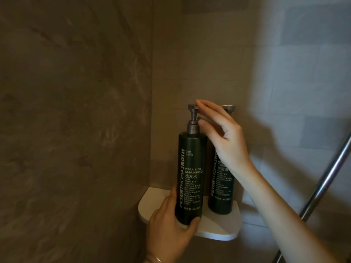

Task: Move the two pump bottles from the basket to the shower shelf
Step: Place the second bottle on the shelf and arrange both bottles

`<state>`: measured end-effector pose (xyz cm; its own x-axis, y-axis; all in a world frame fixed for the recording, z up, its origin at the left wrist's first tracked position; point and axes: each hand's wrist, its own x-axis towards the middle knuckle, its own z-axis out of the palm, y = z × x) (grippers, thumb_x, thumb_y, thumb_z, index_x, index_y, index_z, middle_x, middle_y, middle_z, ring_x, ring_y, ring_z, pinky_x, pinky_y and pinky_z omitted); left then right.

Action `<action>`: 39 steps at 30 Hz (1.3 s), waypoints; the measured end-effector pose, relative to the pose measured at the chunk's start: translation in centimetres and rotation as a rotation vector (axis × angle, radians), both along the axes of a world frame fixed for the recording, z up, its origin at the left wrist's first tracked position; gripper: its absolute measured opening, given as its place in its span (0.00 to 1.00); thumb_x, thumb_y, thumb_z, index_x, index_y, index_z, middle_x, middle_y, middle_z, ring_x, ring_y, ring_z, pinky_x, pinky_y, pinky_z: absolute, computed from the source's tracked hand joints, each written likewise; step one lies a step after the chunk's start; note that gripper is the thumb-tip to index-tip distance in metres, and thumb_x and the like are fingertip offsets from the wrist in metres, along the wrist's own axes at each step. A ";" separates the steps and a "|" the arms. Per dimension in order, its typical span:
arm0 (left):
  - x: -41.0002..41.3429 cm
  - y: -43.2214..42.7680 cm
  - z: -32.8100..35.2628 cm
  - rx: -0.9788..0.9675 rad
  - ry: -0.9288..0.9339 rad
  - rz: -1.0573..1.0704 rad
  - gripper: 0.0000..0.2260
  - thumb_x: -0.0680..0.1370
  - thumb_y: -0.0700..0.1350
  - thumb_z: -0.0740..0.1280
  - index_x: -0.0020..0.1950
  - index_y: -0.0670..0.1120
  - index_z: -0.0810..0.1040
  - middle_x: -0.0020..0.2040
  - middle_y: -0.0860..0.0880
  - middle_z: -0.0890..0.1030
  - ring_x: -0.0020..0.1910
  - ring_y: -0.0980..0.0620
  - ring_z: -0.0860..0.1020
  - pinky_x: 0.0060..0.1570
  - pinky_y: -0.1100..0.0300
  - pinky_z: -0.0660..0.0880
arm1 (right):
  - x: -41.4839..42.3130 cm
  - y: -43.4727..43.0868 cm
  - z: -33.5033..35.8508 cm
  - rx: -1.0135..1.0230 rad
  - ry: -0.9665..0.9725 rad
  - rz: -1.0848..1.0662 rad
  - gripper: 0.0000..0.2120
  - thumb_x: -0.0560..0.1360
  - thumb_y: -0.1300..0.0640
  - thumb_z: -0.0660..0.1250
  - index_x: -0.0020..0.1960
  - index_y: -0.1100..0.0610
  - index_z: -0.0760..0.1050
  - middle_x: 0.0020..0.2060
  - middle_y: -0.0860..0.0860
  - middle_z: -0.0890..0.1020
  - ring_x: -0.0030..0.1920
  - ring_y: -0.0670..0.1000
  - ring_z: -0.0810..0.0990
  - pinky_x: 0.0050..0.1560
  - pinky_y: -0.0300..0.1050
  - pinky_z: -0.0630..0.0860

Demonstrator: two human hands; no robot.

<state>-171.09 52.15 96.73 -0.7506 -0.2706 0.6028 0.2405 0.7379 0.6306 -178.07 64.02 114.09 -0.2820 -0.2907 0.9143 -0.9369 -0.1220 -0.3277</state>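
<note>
Two dark green pump bottles stand upright on a white corner shower shelf [218,227]. The shampoo bottle [190,175] is in front on the left; my left hand [171,221] wraps around its base. My right hand [222,133] pinches the shampoo bottle's grey pump head between fingertips and thumb. The conditioner bottle [221,186] stands behind and to the right, partly hidden by my right hand and wrist; nothing grips it. No basket is in view.
Brown stone wall panels meet in the corner behind the shelf. Pale tiles cover the wall on the right. A slanted metal shower rail [321,185] runs up the right side, close to my right forearm.
</note>
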 end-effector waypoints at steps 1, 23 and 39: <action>0.0 -0.1 -0.1 0.003 0.004 -0.002 0.39 0.65 0.67 0.67 0.64 0.71 0.42 0.54 0.75 0.61 0.52 0.69 0.67 0.46 0.81 0.61 | 0.1 0.0 0.0 0.008 -0.002 0.001 0.19 0.76 0.64 0.63 0.66 0.57 0.69 0.62 0.45 0.72 0.64 0.45 0.72 0.61 0.32 0.69; 2.9 -2.3 -4.1 -0.338 0.129 0.273 0.22 0.76 0.54 0.57 0.65 0.44 0.73 0.60 0.48 0.77 0.60 0.50 0.74 0.61 0.54 0.67 | 0.7 -1.5 -10.6 0.218 -0.400 0.073 0.38 0.68 0.56 0.71 0.72 0.48 0.56 0.63 0.34 0.68 0.64 0.35 0.69 0.61 0.31 0.69; 2.4 -3.3 -5.6 -0.325 0.166 0.183 0.21 0.73 0.43 0.57 0.66 0.43 0.70 0.64 0.46 0.75 0.66 0.52 0.67 0.68 0.56 0.58 | -2.6 -7.9 -10.0 0.251 -0.479 0.105 0.36 0.71 0.61 0.69 0.73 0.52 0.55 0.58 0.45 0.72 0.57 0.35 0.72 0.53 0.26 0.71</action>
